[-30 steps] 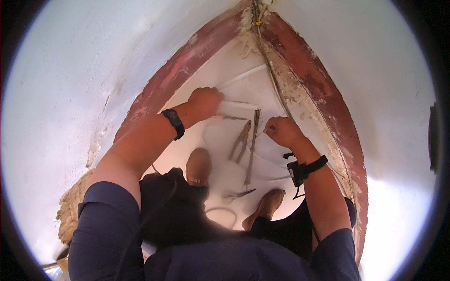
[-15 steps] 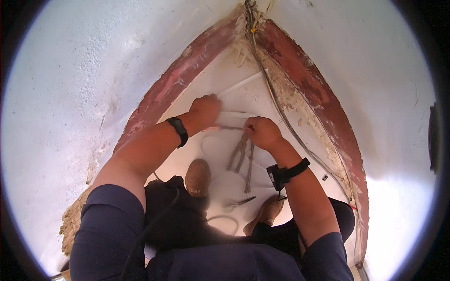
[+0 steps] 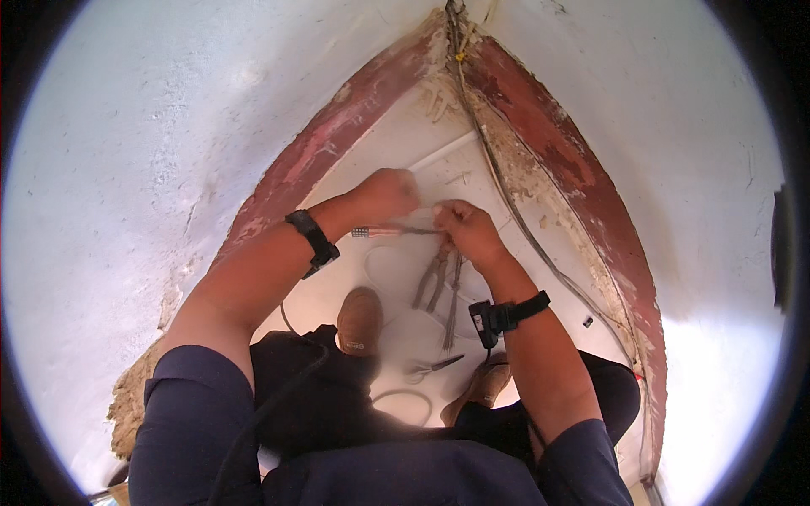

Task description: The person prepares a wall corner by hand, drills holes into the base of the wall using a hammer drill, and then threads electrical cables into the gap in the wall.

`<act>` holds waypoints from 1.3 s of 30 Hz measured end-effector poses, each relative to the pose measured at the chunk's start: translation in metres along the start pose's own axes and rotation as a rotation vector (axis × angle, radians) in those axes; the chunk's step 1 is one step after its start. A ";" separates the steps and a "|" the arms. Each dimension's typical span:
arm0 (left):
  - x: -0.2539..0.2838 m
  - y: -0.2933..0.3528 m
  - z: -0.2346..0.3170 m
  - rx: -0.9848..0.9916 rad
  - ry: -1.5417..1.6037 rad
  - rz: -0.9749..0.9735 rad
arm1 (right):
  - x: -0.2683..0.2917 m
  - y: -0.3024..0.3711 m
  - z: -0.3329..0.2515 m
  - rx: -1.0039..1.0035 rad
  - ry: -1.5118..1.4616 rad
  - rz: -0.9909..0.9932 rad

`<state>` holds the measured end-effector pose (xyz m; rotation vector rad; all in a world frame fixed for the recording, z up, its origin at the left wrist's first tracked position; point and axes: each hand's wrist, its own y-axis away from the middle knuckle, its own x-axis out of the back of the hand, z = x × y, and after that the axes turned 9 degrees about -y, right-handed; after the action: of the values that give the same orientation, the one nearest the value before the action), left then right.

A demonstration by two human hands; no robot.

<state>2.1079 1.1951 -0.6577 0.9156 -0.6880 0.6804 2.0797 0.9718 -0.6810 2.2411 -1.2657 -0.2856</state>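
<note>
My left hand point(image 3: 388, 195), slightly blurred, is curled closed above the floor; whatever its fingers hold is hidden. Close to its right, my right hand point(image 3: 471, 233) has thumb and fingers pinched together around something too small to make out. A faint pale strip shows between the hands. Under them lies a screwdriver point(image 3: 384, 230) with a reddish handle, its shaft running toward my right hand. Pliers point(image 3: 433, 282) with spread handles lie just below my right hand. Beside them is a thin dark tool or cable point(image 3: 453, 308) with a frayed-looking end.
A black-handled tool point(image 3: 445, 363) lies between my shoes point(image 3: 360, 320). A loop of pale cable point(image 3: 403, 395) is near it. Dark cables point(image 3: 506, 198) run down the right side. Red-brown bands point(image 3: 316, 152) with rough edges border the floor, and white walls point(image 3: 126, 169) rise on both sides.
My left hand has moved right and slightly up, nearer to my right hand, uncovering the checked end of the screwdriver. My right hand has shifted only slightly.
</note>
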 end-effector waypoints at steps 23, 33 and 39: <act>-0.023 0.077 -0.022 0.229 -0.213 -0.151 | 0.050 -0.004 -0.050 -0.134 -0.700 0.255; 0.034 0.130 0.000 0.446 1.070 -0.108 | 0.035 -0.019 -0.048 -0.123 -0.918 0.342; 0.040 0.149 0.013 0.442 1.315 0.099 | 0.013 -0.035 -0.061 -0.123 -1.102 0.203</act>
<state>2.0147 1.2586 -0.5514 0.6253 0.6163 1.3396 2.1387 0.9967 -0.6484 1.7962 -1.8768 -1.6074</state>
